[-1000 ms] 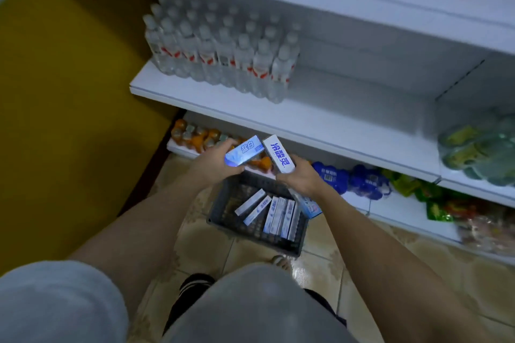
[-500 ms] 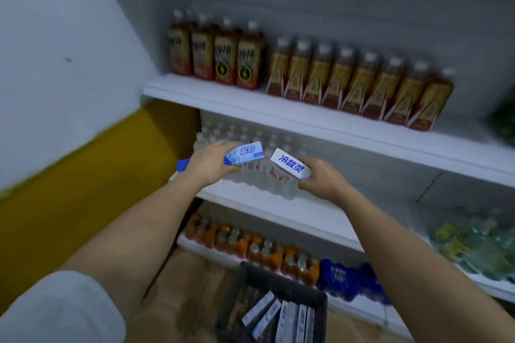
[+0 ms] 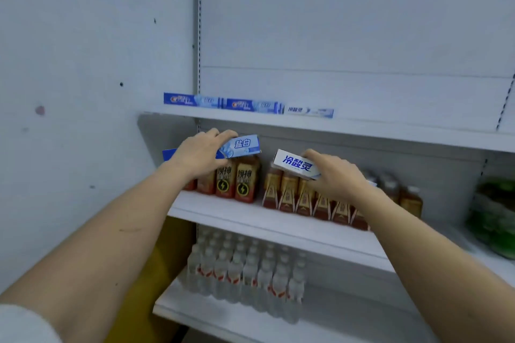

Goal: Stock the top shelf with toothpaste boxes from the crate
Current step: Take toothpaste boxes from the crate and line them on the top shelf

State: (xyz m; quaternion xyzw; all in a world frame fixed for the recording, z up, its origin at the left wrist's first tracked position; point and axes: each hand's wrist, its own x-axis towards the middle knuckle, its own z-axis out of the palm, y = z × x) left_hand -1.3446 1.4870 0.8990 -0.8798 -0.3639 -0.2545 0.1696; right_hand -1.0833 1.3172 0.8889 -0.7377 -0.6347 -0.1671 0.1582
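My left hand [image 3: 199, 154] grips a light-blue toothpaste box [image 3: 242, 145], held level just below the top shelf [image 3: 390, 129]. My right hand [image 3: 333, 172] holds a white toothpaste box [image 3: 295, 164] with blue lettering, tilted, a little lower and to the right. On the top shelf's left part, three toothpaste boxes lie end to end along the front edge: two blue ones [image 3: 192, 99] [image 3: 252, 105] and a white one [image 3: 309, 111]. The crate is out of view.
The shelf below carries brown drink bottles [image 3: 303, 198] behind my hands. Clear water bottles [image 3: 245, 273] fill the shelf under that. Green packages [image 3: 493, 220] sit at the right. A grey wall [image 3: 83, 64] closes the left side. The top shelf's right part is bare.
Both hands rose with their boxes from the crate up to just under the top shelf. My view tilted upward, so the crate dropped out of sight and the top shelf appeared.
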